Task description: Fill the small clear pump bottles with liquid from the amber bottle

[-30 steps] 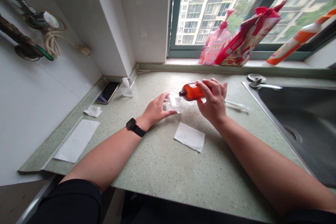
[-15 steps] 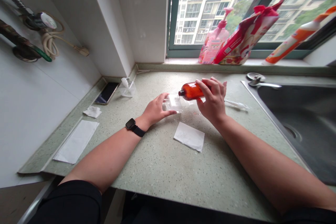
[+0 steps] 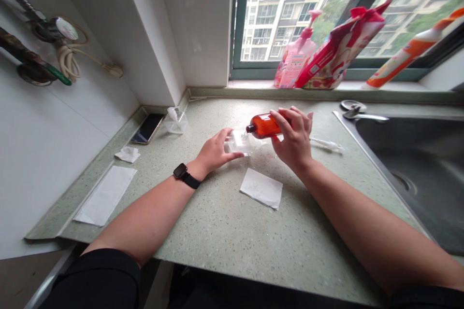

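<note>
An amber bottle (image 3: 265, 126) lies nearly level in my right hand (image 3: 295, 140), its uncapped black-threaded neck pointing left. Clear liquid seems to run from its mouth into a clear plastic container (image 3: 241, 142) on the counter. My left hand (image 3: 214, 151) steadies that container from the left, thumb in front and fingers behind. Just in front of the container rests a folded white paper (image 3: 261, 189). Behind my right wrist is a small clear-and-white item (image 3: 327, 145), partly hidden, whose kind I cannot make out.
A sink (image 3: 416, 169) with a faucet (image 3: 366, 115) is on the right. At the left lie a phone (image 3: 148, 128), a clear cup (image 3: 176, 121) with tissue, a crumpled tissue (image 3: 127, 154) and a white paper sheet (image 3: 106, 195). A pink pump bottle (image 3: 295, 60) stands on the windowsill.
Both hands hold nearly the same position. The stream at the bottle's mouth shows slightly differently; nothing else has visibly moved.
</note>
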A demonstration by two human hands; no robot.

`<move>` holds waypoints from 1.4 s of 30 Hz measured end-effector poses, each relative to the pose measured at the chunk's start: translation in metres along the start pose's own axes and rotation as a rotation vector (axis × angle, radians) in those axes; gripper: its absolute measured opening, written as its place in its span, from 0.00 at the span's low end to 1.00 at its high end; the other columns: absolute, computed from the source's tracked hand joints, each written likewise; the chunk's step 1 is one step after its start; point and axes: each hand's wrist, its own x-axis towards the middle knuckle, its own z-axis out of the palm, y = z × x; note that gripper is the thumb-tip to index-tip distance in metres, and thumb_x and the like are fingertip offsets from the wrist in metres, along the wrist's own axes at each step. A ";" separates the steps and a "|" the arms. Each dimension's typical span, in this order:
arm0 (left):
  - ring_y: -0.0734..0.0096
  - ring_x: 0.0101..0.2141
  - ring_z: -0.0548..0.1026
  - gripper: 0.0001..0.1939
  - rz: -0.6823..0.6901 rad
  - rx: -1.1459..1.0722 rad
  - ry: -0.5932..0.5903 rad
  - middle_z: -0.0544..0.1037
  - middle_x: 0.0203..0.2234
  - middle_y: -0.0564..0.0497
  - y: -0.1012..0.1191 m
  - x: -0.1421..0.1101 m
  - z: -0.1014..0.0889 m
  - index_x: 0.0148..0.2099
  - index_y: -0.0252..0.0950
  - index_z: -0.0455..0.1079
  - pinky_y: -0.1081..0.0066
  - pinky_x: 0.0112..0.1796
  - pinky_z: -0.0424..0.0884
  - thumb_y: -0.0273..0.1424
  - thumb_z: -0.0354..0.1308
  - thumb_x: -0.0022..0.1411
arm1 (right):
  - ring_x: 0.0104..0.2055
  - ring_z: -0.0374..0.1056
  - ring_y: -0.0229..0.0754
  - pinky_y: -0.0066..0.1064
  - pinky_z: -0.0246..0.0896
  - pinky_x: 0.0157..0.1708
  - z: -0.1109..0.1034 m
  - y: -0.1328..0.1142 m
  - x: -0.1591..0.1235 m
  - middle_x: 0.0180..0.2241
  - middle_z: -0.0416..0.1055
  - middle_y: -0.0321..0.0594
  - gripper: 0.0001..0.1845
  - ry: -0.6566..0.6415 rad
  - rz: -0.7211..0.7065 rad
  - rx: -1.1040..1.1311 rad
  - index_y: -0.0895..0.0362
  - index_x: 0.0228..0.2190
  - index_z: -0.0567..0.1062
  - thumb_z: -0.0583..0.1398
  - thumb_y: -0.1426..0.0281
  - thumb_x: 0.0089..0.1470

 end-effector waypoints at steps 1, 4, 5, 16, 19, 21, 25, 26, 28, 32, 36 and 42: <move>0.45 0.56 0.83 0.46 0.001 0.000 0.000 0.80 0.59 0.37 0.000 0.000 0.000 0.70 0.40 0.63 0.47 0.54 0.83 0.63 0.69 0.62 | 0.73 0.59 0.64 0.74 0.41 0.75 0.000 0.000 0.000 0.64 0.69 0.44 0.47 -0.009 0.005 -0.002 0.37 0.71 0.63 0.63 0.79 0.54; 0.45 0.57 0.83 0.46 0.005 0.002 -0.001 0.80 0.59 0.37 0.000 0.000 0.000 0.70 0.41 0.63 0.47 0.54 0.83 0.63 0.68 0.62 | 0.73 0.59 0.65 0.75 0.41 0.75 -0.001 0.000 0.000 0.63 0.69 0.44 0.48 -0.022 0.007 0.002 0.37 0.71 0.63 0.63 0.79 0.54; 0.45 0.57 0.83 0.46 0.005 0.002 -0.002 0.80 0.59 0.37 0.000 0.000 0.000 0.70 0.41 0.63 0.47 0.54 0.83 0.63 0.68 0.62 | 0.73 0.59 0.65 0.75 0.41 0.75 -0.001 0.000 0.000 0.63 0.69 0.44 0.48 -0.020 0.005 0.002 0.37 0.71 0.63 0.63 0.79 0.54; 0.43 0.57 0.82 0.50 -0.009 -0.002 -0.005 0.80 0.60 0.36 0.003 -0.001 -0.001 0.73 0.41 0.58 0.45 0.55 0.82 0.62 0.70 0.62 | 0.71 0.60 0.63 0.75 0.40 0.75 0.002 0.002 -0.001 0.63 0.69 0.44 0.48 0.056 -0.057 0.017 0.38 0.71 0.63 0.63 0.80 0.53; 0.44 0.57 0.82 0.48 -0.012 -0.007 -0.010 0.80 0.60 0.37 0.003 -0.001 -0.001 0.72 0.42 0.60 0.45 0.55 0.82 0.60 0.71 0.62 | 0.71 0.60 0.63 0.74 0.40 0.75 0.003 0.003 -0.001 0.63 0.68 0.44 0.50 0.049 -0.060 0.012 0.37 0.71 0.62 0.63 0.80 0.53; 0.44 0.57 0.82 0.46 -0.010 -0.011 -0.011 0.80 0.60 0.37 0.003 0.000 -0.001 0.71 0.43 0.60 0.44 0.55 0.82 0.60 0.71 0.62 | 0.72 0.60 0.63 0.74 0.40 0.75 0.003 0.003 -0.001 0.63 0.68 0.43 0.50 0.048 -0.061 0.010 0.37 0.72 0.61 0.63 0.80 0.54; 0.43 0.57 0.81 0.46 -0.009 -0.019 -0.014 0.79 0.60 0.36 0.003 0.000 -0.001 0.71 0.41 0.61 0.44 0.56 0.81 0.59 0.72 0.62 | 0.72 0.59 0.63 0.75 0.40 0.75 0.003 0.003 -0.001 0.64 0.68 0.44 0.49 0.039 -0.064 0.008 0.37 0.72 0.61 0.63 0.80 0.54; 0.43 0.57 0.81 0.46 -0.009 -0.020 -0.013 0.79 0.60 0.36 0.003 0.000 -0.001 0.70 0.41 0.61 0.44 0.56 0.81 0.59 0.72 0.62 | 0.72 0.59 0.64 0.75 0.41 0.75 0.002 0.003 -0.001 0.64 0.68 0.44 0.50 0.032 -0.060 0.002 0.37 0.72 0.61 0.63 0.80 0.54; 0.43 0.57 0.82 0.46 -0.008 -0.022 -0.010 0.79 0.60 0.37 0.003 0.000 -0.001 0.71 0.41 0.61 0.44 0.55 0.81 0.59 0.71 0.62 | 0.72 0.59 0.64 0.76 0.41 0.74 0.002 0.003 -0.001 0.64 0.68 0.44 0.50 0.016 -0.048 -0.009 0.37 0.72 0.60 0.63 0.79 0.53; 0.44 0.57 0.82 0.45 0.001 -0.028 -0.010 0.80 0.59 0.37 0.002 -0.001 -0.001 0.70 0.42 0.61 0.45 0.55 0.82 0.59 0.71 0.63 | 0.72 0.60 0.64 0.74 0.40 0.75 0.002 0.003 -0.001 0.64 0.68 0.44 0.50 0.025 -0.047 -0.002 0.37 0.71 0.61 0.64 0.80 0.52; 0.44 0.56 0.82 0.45 0.001 -0.027 -0.010 0.80 0.59 0.37 0.002 -0.001 -0.001 0.70 0.42 0.61 0.45 0.55 0.82 0.60 0.71 0.62 | 0.73 0.59 0.63 0.74 0.40 0.75 0.002 0.003 -0.001 0.64 0.68 0.44 0.50 0.024 -0.044 0.005 0.37 0.71 0.62 0.63 0.80 0.52; 0.44 0.57 0.82 0.45 0.008 -0.014 -0.012 0.80 0.59 0.37 0.002 -0.001 -0.001 0.71 0.41 0.61 0.47 0.55 0.82 0.60 0.71 0.63 | 0.72 0.60 0.62 0.73 0.39 0.76 0.002 0.002 -0.001 0.63 0.68 0.43 0.49 0.047 -0.056 0.020 0.37 0.70 0.63 0.64 0.81 0.53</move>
